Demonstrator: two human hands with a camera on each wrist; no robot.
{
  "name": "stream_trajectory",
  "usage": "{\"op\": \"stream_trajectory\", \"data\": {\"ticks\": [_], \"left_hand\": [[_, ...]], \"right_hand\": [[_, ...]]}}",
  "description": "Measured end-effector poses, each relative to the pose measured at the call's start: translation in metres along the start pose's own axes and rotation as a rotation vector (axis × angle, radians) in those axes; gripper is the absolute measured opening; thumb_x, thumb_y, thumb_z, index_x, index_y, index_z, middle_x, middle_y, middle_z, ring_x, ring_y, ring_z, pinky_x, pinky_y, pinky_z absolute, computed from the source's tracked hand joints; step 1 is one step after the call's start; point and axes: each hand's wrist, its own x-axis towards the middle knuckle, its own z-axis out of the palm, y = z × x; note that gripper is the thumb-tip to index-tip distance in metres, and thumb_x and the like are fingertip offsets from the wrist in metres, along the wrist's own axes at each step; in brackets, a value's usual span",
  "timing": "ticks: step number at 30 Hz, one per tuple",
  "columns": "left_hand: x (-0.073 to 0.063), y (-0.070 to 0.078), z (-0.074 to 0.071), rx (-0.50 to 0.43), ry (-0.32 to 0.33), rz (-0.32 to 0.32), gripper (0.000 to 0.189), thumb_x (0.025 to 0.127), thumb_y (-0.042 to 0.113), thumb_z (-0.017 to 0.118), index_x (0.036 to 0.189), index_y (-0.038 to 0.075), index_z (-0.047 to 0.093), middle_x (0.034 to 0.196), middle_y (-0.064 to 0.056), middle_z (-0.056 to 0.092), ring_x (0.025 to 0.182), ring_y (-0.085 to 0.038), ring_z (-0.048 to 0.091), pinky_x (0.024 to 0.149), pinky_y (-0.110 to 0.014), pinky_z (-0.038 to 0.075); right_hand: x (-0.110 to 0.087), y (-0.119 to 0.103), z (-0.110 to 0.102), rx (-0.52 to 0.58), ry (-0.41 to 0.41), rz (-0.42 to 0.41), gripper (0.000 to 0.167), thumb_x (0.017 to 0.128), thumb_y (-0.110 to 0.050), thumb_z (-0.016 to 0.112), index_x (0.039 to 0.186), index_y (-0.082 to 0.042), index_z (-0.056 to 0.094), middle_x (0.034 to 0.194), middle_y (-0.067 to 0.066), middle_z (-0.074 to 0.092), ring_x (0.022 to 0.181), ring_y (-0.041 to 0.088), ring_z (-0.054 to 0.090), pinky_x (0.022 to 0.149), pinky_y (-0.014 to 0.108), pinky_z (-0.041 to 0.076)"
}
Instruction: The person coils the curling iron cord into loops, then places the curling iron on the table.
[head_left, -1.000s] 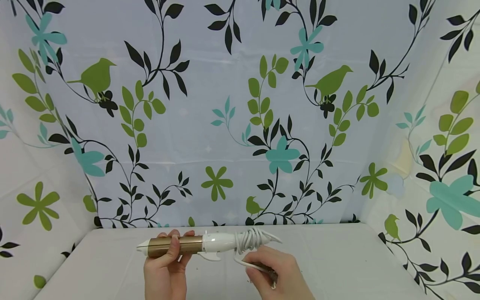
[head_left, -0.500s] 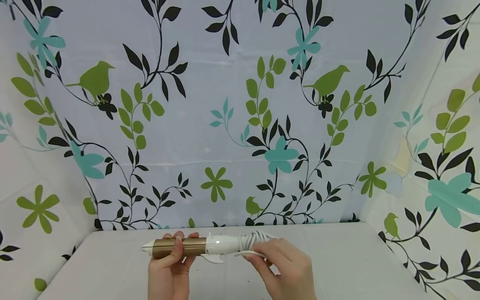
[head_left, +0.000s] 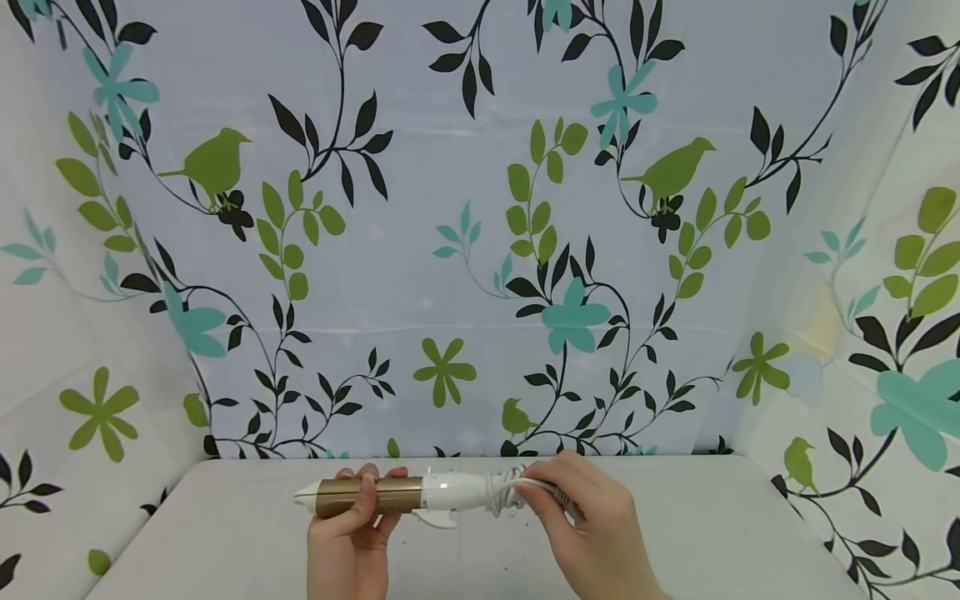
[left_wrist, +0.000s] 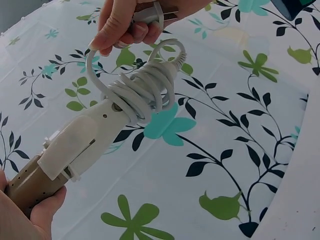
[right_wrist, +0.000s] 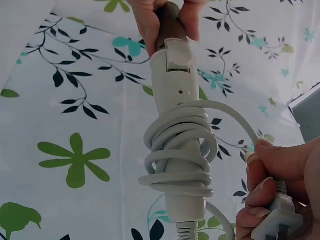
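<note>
A curling iron (head_left: 450,490) with a gold barrel and a white handle lies level above the table. My left hand (head_left: 351,533) grips it by the gold barrel, thumb across the front. Several loops of white cord (right_wrist: 177,150) wrap the handle near its end. My right hand (head_left: 588,521) pinches the free length of cord beside the loops. In the right wrist view, the plug (right_wrist: 277,220) with its metal prongs sits within the curled fingers of that hand. A white clamp lever (left_wrist: 70,145) shows on the iron in the left wrist view.
A white table (head_left: 225,533) lies under both hands, with a few tiny dark specks on it. Behind it and at both sides hangs a sheet (head_left: 390,250) printed with leaves, birds and flowers.
My right hand has moved up from below the handle's end to beside the cord loops, drawing the cord round. The left hand keeps its grip, shifting slightly right in view.
</note>
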Motion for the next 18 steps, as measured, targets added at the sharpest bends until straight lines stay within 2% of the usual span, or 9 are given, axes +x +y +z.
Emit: {"op": "stream_trajectory", "data": {"ticks": [3, 6, 10, 15, 18], "left_hand": [[-0.001, -0.001, 0.000, -0.007, -0.005, -0.003, 0.017, 0.098, 0.000, 0.058, 0.099, 0.012, 0.046, 0.095, -0.002, 0.058, 0.089, -0.028, 0.073, 0.082, -0.039, 0.063], [-0.001, 0.000, 0.000, -0.004, -0.027, 0.002, 0.016, 0.099, -0.001, 0.056, 0.099, 0.012, 0.046, 0.094, -0.001, 0.059, 0.089, -0.029, 0.073, 0.081, -0.037, 0.063], [-0.001, 0.001, 0.000, 0.015, -0.051, 0.003, 0.015, 0.100, 0.000, 0.055, 0.099, 0.012, 0.046, 0.095, -0.001, 0.057, 0.090, -0.028, 0.073, 0.082, -0.037, 0.063], [-0.002, -0.001, 0.001, 0.037, -0.066, -0.018, 0.015, 0.100, 0.001, 0.054, 0.100, 0.012, 0.043, 0.094, -0.001, 0.057, 0.090, -0.027, 0.073, 0.085, -0.038, 0.062], [-0.003, -0.003, 0.001, 0.046, -0.082, -0.040, 0.014, 0.101, 0.002, 0.054, 0.100, 0.012, 0.044, 0.092, 0.000, 0.057, 0.090, -0.026, 0.073, 0.087, -0.039, 0.062]], "right_hand": [[0.000, 0.002, -0.003, 0.054, 0.001, -0.038, 0.018, 0.084, 0.003, 0.076, 0.096, -0.008, 0.070, 0.087, -0.001, 0.063, 0.071, 0.004, 0.053, 0.059, 0.008, 0.047], [0.003, 0.004, -0.003, 0.043, 0.006, -0.102, 0.004, 0.092, -0.006, 0.071, 0.096, -0.006, 0.070, 0.087, 0.000, 0.063, 0.072, 0.005, 0.054, 0.060, 0.008, 0.048], [0.010, 0.005, -0.001, -0.044, 0.047, -0.162, 0.018, 0.098, -0.021, 0.065, 0.092, -0.005, 0.071, 0.085, 0.000, 0.063, 0.071, 0.007, 0.055, 0.060, 0.009, 0.049], [0.015, 0.009, -0.003, -0.144, 0.121, -0.206, 0.024, 0.097, -0.026, 0.067, 0.086, -0.005, 0.071, 0.081, 0.001, 0.065, 0.069, 0.011, 0.059, 0.060, 0.014, 0.052], [0.017, 0.013, -0.007, -0.160, 0.112, -0.188, 0.024, 0.094, -0.030, 0.071, 0.086, -0.007, 0.072, 0.080, -0.002, 0.066, 0.067, 0.008, 0.061, 0.059, 0.014, 0.053]]}}
